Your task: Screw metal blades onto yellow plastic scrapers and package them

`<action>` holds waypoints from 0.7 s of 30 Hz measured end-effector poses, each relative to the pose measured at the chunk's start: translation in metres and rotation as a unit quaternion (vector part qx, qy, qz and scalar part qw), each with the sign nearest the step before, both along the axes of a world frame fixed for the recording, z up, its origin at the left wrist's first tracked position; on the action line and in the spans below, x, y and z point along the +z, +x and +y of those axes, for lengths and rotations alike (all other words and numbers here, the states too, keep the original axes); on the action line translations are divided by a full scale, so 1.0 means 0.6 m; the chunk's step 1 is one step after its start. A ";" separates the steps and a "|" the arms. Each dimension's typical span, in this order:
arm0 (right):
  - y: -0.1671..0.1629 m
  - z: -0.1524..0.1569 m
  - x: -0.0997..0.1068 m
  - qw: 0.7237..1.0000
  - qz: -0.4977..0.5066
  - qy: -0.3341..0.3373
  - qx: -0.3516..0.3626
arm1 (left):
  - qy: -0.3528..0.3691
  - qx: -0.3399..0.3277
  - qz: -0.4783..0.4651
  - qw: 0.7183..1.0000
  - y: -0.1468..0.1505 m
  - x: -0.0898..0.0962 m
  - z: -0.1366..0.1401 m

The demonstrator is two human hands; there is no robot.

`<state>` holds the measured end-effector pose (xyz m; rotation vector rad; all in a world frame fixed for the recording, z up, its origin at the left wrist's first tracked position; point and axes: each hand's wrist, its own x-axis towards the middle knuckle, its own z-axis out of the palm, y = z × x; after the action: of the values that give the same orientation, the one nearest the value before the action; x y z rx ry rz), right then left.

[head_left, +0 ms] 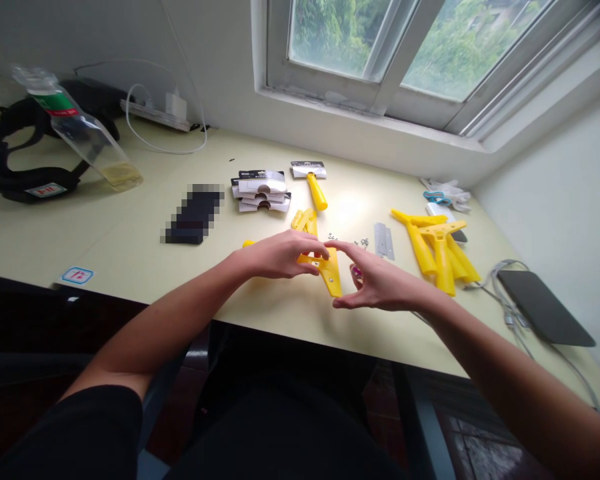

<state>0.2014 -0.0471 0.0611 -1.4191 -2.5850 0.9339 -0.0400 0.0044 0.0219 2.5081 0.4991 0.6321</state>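
A yellow plastic scraper point(332, 275) with a wide flat head is held just above the near part of the desk. My left hand point(280, 256) is closed around its handle, close to the head; the handle's end sticks out on the left. My right hand point(383, 281) spans the head, with index finger at its far end and thumb at its near end. Something small and pink-purple point(356, 271) shows by the curled right fingers; its kind is unclear. Just beyond the hands lie yellow plastic pieces point(305, 221), small screws point(362, 243) and flat metal plates point(384, 241).
Several yellow scraper handles point(443, 257) are piled at the right, near a dark tablet-like slab point(545, 307) with cables. Packaging cards point(263, 189) and another yellow handle point(317, 192) lie behind. Leftward are a blurred-out dark object point(195, 217), a tilted bottle point(93, 143) and black headgear point(30, 180).
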 end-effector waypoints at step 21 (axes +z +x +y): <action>-0.004 -0.024 0.014 0.998 0.022 0.024 -0.047 | -0.104 -0.007 -0.071 0.992 0.001 0.002 -0.002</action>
<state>0.1991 -0.0616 0.0695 -1.4753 -2.4684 0.8761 -0.0397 0.0031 0.0231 2.2515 0.4682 0.7087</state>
